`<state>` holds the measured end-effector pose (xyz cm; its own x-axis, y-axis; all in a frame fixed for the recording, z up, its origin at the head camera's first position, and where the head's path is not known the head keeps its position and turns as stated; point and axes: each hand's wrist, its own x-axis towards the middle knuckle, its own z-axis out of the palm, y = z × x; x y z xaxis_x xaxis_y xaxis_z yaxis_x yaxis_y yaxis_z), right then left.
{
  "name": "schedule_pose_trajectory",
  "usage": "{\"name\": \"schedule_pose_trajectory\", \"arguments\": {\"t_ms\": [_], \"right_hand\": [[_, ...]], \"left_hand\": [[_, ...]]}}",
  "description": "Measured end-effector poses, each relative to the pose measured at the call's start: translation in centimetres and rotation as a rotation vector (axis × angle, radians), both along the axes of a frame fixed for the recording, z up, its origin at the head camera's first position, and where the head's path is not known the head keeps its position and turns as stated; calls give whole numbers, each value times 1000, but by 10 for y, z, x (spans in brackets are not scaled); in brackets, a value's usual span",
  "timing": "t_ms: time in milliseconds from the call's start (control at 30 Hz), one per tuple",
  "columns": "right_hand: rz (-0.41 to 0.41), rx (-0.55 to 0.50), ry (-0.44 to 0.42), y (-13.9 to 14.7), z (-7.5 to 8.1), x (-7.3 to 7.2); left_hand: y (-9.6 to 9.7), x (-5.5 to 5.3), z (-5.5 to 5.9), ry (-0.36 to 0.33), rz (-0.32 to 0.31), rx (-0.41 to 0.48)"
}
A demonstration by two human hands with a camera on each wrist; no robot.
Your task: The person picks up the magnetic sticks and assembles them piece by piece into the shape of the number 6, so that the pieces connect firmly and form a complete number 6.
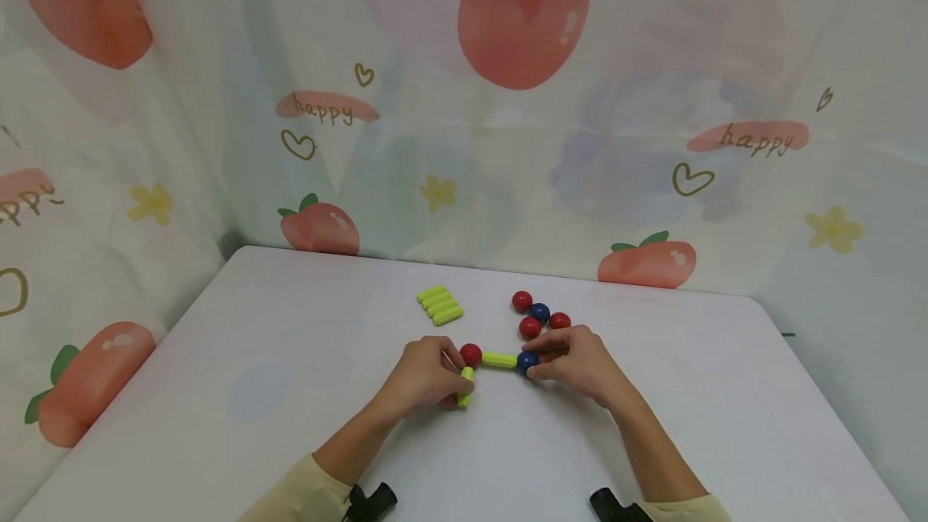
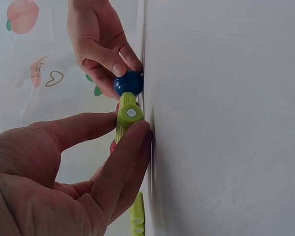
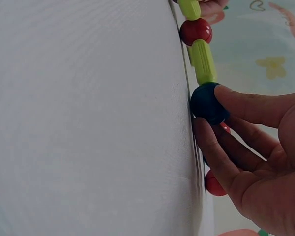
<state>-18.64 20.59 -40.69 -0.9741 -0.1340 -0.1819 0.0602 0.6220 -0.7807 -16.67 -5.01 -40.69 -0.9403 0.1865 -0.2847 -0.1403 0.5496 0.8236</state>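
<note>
My left hand (image 1: pixel 426 374) pinches a yellow-green ridged rod (image 1: pixel 466 390) between thumb and fingers. In the left wrist view that rod's end (image 2: pixel 131 113) shows a small pale round spot. The rod's far end is right at a red ball (image 1: pixel 471 355). From this ball a second yellow-green rod (image 1: pixel 499 360) runs rightward to a blue ball (image 1: pixel 525 364). My right hand (image 1: pixel 576 362) holds the blue ball, its thumb and fingertips on either side, as the right wrist view also shows (image 3: pixel 206 104). Ball and rods lie low, close over the white table.
Several yellow-green rods (image 1: pixel 440 305) lie side by side farther back. To their right sits a cluster of red balls (image 1: pixel 522 301) and a blue ball (image 1: pixel 539 312), just beyond my right hand. A printed curtain (image 1: pixel 507 167) stands behind the white table (image 1: pixel 304 296).
</note>
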Motion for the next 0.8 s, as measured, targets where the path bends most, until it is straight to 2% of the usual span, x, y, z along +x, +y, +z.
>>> {"name": "schedule_pose_trajectory", "arguments": {"t_ms": [800], "right_hand": [[-5,4,-14,-1,3,0]], "left_hand": [[5,2,2,39,34,-5]]}}
